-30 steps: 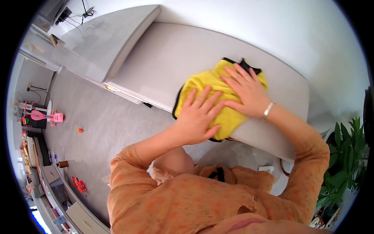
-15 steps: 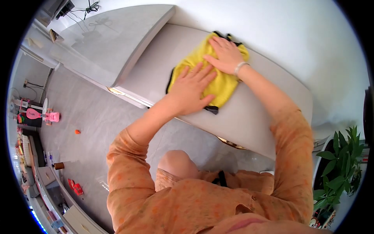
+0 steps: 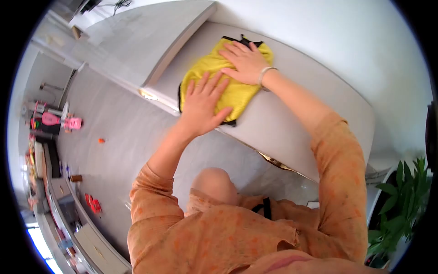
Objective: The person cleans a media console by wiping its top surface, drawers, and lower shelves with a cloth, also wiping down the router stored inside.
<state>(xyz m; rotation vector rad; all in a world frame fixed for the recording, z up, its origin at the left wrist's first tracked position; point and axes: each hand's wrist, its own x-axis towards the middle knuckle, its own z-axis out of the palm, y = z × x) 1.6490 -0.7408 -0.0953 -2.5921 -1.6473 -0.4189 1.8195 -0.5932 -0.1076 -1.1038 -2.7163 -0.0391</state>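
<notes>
Our yellow cloth (image 3: 242,93), black-edged and softly wrinkled, lies spread on the pale worktop (image 3: 273,128), toward its left part. Its long axis slants from near left to far right; a black-trimmed edge faces the wall (image 3: 319,27). Our left hand (image 3: 200,107) and right hand (image 3: 246,64) press on it, open and splayed, gripping nothing. The raised grey top (image 3: 137,41) stands close on the left; a gold handle (image 3: 273,160) lines the near edge, and a plant (image 3: 401,210) stands well right.

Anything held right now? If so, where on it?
Nothing held: left grip and right grip lie flat, fingers spread, on top of the yellow cloth, left nearer the drawer-front edge.
</notes>
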